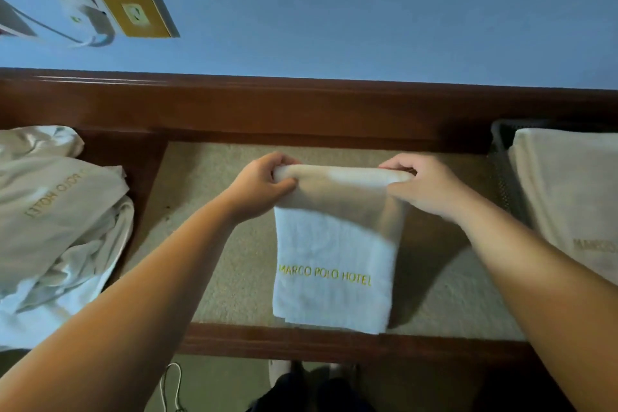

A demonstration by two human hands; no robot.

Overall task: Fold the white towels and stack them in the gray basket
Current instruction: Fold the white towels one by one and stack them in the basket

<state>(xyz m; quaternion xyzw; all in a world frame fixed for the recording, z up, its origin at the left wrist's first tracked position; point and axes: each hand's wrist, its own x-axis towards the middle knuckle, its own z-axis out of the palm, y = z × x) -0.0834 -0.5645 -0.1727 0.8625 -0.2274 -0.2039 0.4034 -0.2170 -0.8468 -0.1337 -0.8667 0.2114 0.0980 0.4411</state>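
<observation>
A: Nearest the lens, what do you see?
B: Two bare forearms reaching forward over the near wooden rim (301, 343) of the table. Between them a folded white towel (332, 264) hangs, lettered MARCO POLO HOTEL, its lower edge just at that near rim.
A: And the hands?
B: The left hand (259, 184) pinches the towel's top left corner, fingers and thumb curled round the fold. The right hand (419, 186) grips the top right corner the same way. The top edge is stretched level between them.
A: Room around it?
B: Bare beige table top (217, 227) lies open on both sides of the towel, bounded by a raised dark wood ledge (301, 110) at the far side, with a blue wall (368, 10) behind.
A: Containers?
B: The gray basket (501, 157) sits at the right edge, only its dark mesh corner showing; folded towels (568, 194) fill it. At the left, a loose heap of unfolded towels (57, 211) lies apart from the hands
</observation>
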